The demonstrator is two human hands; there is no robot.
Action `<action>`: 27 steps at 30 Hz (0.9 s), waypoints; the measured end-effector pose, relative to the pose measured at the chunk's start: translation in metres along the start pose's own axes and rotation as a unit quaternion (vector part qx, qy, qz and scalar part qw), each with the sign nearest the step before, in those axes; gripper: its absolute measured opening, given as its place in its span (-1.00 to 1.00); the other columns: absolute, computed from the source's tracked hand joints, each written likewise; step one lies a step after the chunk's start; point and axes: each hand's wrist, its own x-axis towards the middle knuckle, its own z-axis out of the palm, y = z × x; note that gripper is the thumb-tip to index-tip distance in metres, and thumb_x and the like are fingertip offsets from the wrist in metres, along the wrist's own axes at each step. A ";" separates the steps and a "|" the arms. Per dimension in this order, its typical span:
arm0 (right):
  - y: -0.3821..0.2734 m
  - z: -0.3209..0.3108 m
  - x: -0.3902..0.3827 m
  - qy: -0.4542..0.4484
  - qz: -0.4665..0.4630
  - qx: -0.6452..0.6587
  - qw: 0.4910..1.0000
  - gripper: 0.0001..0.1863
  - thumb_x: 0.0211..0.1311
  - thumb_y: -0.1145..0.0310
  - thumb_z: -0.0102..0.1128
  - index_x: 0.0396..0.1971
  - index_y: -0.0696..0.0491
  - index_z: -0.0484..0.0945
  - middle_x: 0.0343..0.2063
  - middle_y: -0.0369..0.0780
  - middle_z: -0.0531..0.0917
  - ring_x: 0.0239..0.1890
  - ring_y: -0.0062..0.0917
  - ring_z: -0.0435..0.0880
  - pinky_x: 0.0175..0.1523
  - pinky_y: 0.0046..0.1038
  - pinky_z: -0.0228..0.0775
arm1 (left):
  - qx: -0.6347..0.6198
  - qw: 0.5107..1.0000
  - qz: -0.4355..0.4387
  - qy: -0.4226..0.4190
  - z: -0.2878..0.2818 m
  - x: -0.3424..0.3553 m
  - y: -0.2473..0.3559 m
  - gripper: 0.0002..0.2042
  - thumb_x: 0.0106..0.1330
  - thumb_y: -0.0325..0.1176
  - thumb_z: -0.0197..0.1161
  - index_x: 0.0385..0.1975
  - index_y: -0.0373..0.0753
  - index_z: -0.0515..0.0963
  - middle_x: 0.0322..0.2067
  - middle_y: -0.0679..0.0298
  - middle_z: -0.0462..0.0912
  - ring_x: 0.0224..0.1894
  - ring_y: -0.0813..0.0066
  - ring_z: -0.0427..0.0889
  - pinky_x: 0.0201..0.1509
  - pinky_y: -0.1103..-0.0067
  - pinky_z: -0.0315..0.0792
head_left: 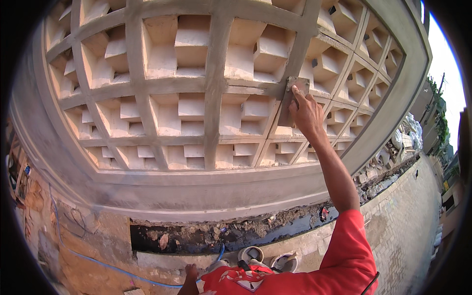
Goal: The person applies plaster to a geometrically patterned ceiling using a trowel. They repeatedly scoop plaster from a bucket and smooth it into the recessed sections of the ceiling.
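Note:
My right hand (305, 105) grips a flat, cement-stained trowel (286, 115) pressed to a grey mortar band of the cream breeze-block lattice wall (255, 91), right of centre. Its index finger is extended along the trowel's face. My left hand (191, 271) hangs low at the bottom of the picture, away from the wall; its loosely bent fingers appear open, with nothing visible in them.
A dark muddy trench (172, 233) runs along the wall's base. Two buckets (250, 255) stand by my body, near a blue hose (108, 268). A paved path (403, 216) stretches along the right, beside rubble and sacks (413, 132). Debris lies far left.

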 end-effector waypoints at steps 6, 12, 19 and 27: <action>-0.004 -0.044 0.019 0.032 0.018 0.035 0.999 -0.50 0.10 0.23 0.11 0.12 -0.13 0.51 -0.33 -0.07 0.60 -0.25 -0.21 0.64 -0.09 -0.23 0.45 | 0.384 0.912 0.143 -0.034 0.007 0.003 0.009 -0.66 -0.02 -0.19 0.34 -0.24 -0.17 0.55 -0.27 0.13 0.64 -0.19 0.22 0.61 -0.14 0.34 0.49; -0.013 -0.058 0.080 0.091 -0.024 0.031 0.995 -0.51 0.11 0.23 0.09 0.11 -0.10 0.51 -0.32 -0.06 0.63 -0.22 -0.20 0.63 -0.06 -0.22 0.45 | 0.357 0.930 0.082 -0.017 0.002 0.002 0.004 -0.58 -0.16 -0.13 0.42 -0.26 -0.14 0.58 -0.28 0.18 0.66 -0.13 0.22 0.60 -0.08 0.35 0.47; -0.008 0.043 -0.037 0.024 0.021 0.037 0.999 -0.48 0.10 0.24 0.16 0.14 -0.13 0.48 -0.38 -0.09 0.57 -0.41 -0.24 0.65 -0.26 -0.23 0.50 | -0.161 0.965 0.151 0.139 0.020 0.028 -0.012 -0.76 0.12 -0.31 0.23 -0.33 -0.35 0.47 -0.52 0.10 0.55 -0.63 0.26 0.55 -0.69 0.43 0.41; -0.021 -0.026 -0.002 0.038 0.030 0.099 0.994 -0.53 0.11 0.28 0.15 0.09 -0.07 0.54 -0.34 -0.08 0.62 -0.30 -0.23 0.63 -0.11 -0.27 0.44 | 0.202 0.972 0.120 0.029 0.010 0.020 0.003 -0.76 0.04 -0.30 0.28 -0.34 -0.29 0.52 -0.46 0.09 0.61 -0.44 0.19 0.59 -0.38 0.34 0.43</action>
